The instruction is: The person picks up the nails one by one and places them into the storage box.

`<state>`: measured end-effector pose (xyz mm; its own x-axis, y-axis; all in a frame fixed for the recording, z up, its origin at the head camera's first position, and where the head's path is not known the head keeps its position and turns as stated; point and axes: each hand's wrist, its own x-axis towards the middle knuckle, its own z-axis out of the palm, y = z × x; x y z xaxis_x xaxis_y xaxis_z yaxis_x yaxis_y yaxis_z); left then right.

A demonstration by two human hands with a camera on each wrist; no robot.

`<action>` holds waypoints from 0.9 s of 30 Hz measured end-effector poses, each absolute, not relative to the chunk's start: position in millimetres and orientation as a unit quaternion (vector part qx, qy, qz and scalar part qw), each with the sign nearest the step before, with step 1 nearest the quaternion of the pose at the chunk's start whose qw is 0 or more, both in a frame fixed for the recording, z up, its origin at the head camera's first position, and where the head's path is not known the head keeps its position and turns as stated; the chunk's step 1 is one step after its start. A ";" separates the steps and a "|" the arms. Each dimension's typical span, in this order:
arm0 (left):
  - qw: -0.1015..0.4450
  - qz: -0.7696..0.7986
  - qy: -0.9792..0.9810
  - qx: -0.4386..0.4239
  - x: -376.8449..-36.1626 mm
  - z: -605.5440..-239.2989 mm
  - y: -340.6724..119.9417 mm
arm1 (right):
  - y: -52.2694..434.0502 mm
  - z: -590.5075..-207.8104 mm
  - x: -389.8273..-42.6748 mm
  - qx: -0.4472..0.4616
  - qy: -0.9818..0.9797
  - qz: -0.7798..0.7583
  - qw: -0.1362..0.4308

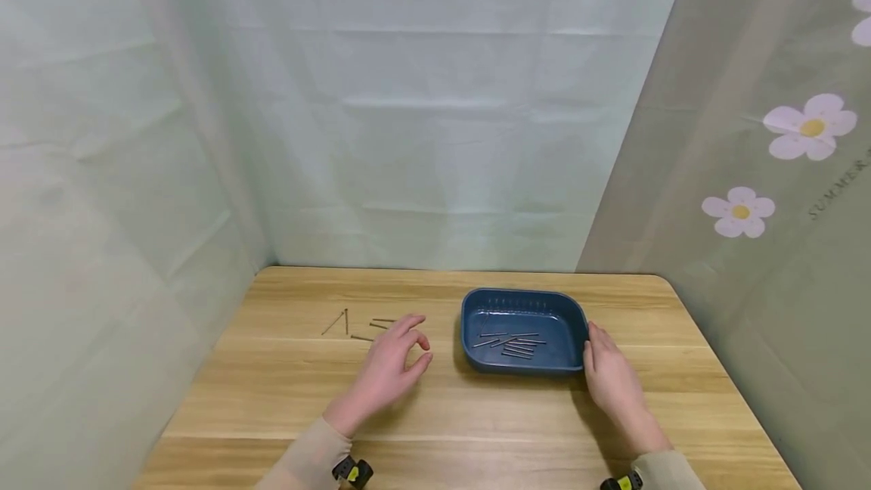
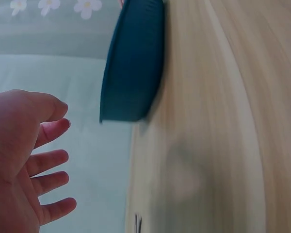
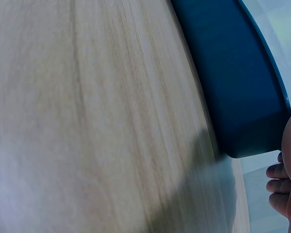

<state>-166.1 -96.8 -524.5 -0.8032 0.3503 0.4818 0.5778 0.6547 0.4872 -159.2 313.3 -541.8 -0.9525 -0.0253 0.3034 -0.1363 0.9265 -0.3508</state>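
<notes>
A dark blue tray [image 1: 476, 305] sits on the wooden table [image 1: 476, 414] with several thin nails [image 1: 512, 345] lying inside. More nails [image 1: 354, 324] lie loose on the table to its left. My left hand [image 1: 395, 365] hovers over the wood just right of those loose nails, fingers loosely spread and holding nothing; the left wrist view shows its fingers [image 2: 48, 165] spread apart, with the tray [image 2: 133, 63] beyond. My right hand [image 1: 609, 373] rests against the tray's near right corner, fingers fairly straight. In the right wrist view the tray wall [image 3: 233, 82] fills the upper right beside my fingertips [image 3: 279, 187].
Pale green cloth walls [image 1: 408, 112] close in the table at the back and left. A curtain with pink flowers [image 1: 810, 127] hangs on the right. Bare wood runs along the near edge of the table.
</notes>
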 end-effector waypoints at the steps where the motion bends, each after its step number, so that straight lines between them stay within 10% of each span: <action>1: 0.178 -0.320 -0.894 -0.257 -166.5 -526.3 -101.4 | 313.3 -542.2 -159.4 0.042 -0.970 0.186 0.149; 27: 0.187 -0.272 -0.931 -0.154 -181.0 -563.5 -217.8 | 312.3 -542.6 -159.6 0.033 -0.972 0.187 0.138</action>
<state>-181.0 -217.8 -563.5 -0.8830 0.1841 0.4318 0.3878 0.8044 0.4500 -159.6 312.3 -542.6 -0.9595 -0.0122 0.2813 -0.1157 0.9279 -0.3544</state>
